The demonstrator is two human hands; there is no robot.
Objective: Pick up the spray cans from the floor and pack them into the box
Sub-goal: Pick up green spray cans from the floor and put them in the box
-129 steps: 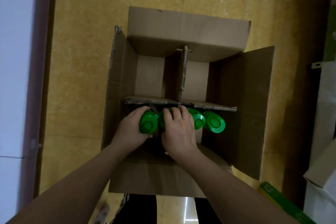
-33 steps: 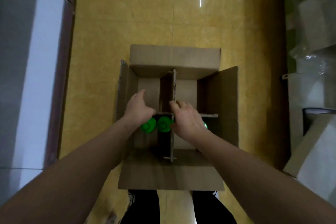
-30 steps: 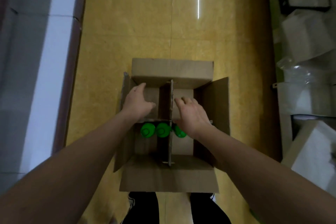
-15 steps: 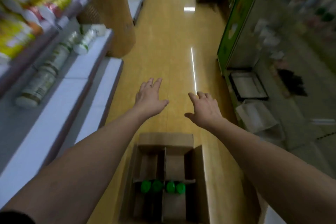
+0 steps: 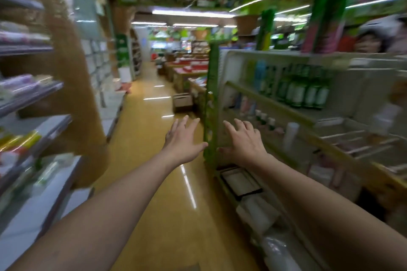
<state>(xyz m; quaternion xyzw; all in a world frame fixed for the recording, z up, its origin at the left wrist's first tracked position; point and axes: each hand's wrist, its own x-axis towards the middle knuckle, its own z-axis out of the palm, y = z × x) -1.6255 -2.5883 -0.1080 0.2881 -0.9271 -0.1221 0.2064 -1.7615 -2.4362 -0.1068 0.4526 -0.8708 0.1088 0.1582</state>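
Head view looks level down a shop aisle, heavy motion blur. Left hand (image 5: 184, 141) and right hand (image 5: 244, 141) are both stretched forward, palms down, fingers spread, holding nothing. Glossy yellow tiled floor (image 5: 154, 182) runs below them. White wire shelf rack (image 5: 275, 103) on the right carries a row of dark green bottles (image 5: 304, 92), with a green upright end post (image 5: 211, 105) between the hands. Grey shelves (image 5: 33, 99) on the left. Small brown cardboard carton (image 5: 181, 102) sits far down the aisle. Ceiling strip lights (image 5: 191, 13) are on.
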